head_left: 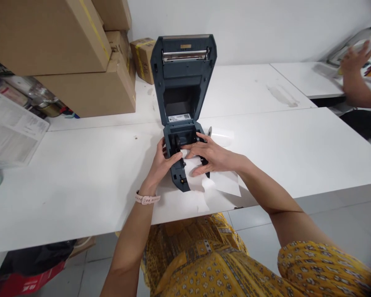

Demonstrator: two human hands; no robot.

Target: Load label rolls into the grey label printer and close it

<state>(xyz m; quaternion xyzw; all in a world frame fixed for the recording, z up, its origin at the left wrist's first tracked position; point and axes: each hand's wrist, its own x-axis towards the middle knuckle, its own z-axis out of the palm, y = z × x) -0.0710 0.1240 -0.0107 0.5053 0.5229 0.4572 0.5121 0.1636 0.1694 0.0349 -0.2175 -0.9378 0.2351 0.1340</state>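
A dark grey label printer [182,95] stands on the white table with its lid raised. White paper [194,175] lies in its base and runs out over the front edge. My left hand [163,161] rests at the printer's left side, its thumb reaching over the rim to the paper and its other fingers partly hidden along the side wall. Over the base, my right hand [205,156] spreads its fingers, some touching the paper and one at the right inner side. Another white sheet [225,182] lies on the table under my right wrist.
Cardboard boxes [89,88] are stacked at the back left, beside a wrapped white package [12,123]. Behind the printer rises a white wall. Another person's hand [355,57] shows at the far right.
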